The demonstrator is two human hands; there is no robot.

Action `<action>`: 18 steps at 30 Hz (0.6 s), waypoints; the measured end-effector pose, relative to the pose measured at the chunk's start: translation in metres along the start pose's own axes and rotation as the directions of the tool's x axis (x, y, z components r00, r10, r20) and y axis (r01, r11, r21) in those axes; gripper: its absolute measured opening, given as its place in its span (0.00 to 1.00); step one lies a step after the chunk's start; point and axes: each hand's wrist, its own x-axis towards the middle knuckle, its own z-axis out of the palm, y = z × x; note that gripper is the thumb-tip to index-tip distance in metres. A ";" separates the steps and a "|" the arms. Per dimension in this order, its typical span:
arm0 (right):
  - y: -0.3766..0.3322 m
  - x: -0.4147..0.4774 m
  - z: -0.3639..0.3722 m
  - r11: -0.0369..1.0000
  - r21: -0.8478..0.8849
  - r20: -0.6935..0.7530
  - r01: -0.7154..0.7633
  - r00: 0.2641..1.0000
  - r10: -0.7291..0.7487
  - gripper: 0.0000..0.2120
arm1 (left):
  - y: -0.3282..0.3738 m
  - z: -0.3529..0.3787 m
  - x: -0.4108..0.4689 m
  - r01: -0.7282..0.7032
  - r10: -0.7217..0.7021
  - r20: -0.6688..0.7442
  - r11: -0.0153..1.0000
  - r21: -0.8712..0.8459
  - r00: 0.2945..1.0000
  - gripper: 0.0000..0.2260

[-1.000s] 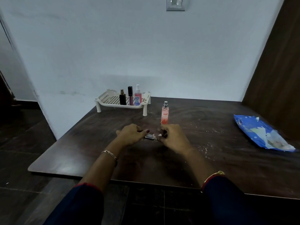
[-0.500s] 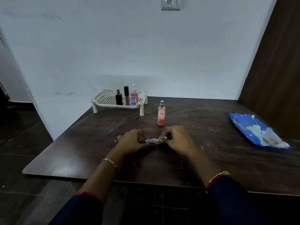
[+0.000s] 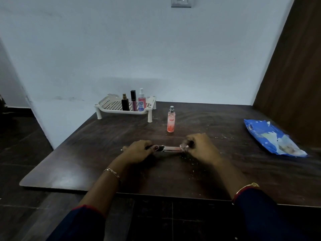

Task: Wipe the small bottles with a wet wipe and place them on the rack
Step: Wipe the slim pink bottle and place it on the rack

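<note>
Left hand [image 3: 139, 151]: fingers curled round the dark cap end of a slim bottle [image 3: 172, 149], which lies level between both hands, just above the near middle of the surface [image 3: 86, 153]; right hand [image 3: 201, 146]: fingers curled at the bottle's other end, pinching a scrap of white, taken to be the wet wipe [image 3: 183, 146], against it.

Progress, as judged: wiping of this bottle is under way; it is not yet on the rack.

Done: rack [image 3: 121, 112], white and perforated, at the far left of the surface against the wall; three items stand upright on its right half, close together: a black bottle [image 3: 125, 103], a tall tube with a black cap [image 3: 133, 101], a pink spray bottle [image 3: 142, 101].

Left to do: the slim bottle in hand; an orange spray bottle [image 3: 171, 121], upright on the surface just right of the rack and beyond the hands, apparently not yet wiped.

Other items: blue wipe packet [image 3: 271, 138], lying flat at the right, well apart from the hands; pale specks scattered on the surface near the right hand; wall plate [image 3: 181, 2] high on the far wall; wooden panel [image 3: 295, 66] along the right side.

Obstructions: the orange spray bottle stands near the line from the hands to the rack, and could be knocked over in passing; the rack's left half shows open space.
</note>
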 end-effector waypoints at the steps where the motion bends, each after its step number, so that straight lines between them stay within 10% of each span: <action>1: -0.001 0.000 0.000 1.000 -0.001 0.006 -0.008 1.000 0.008 0.10 | 0.001 0.000 0.001 0.000 0.000 0.012 1.000 0.004 1.000 0.14; 18: -0.004 -0.001 -0.001 0.998 0.067 -0.001 -0.004 1.000 0.004 0.09 | 0.017 0.005 0.002 0.077 -0.079 -0.013 0.991 -0.106 0.997 0.24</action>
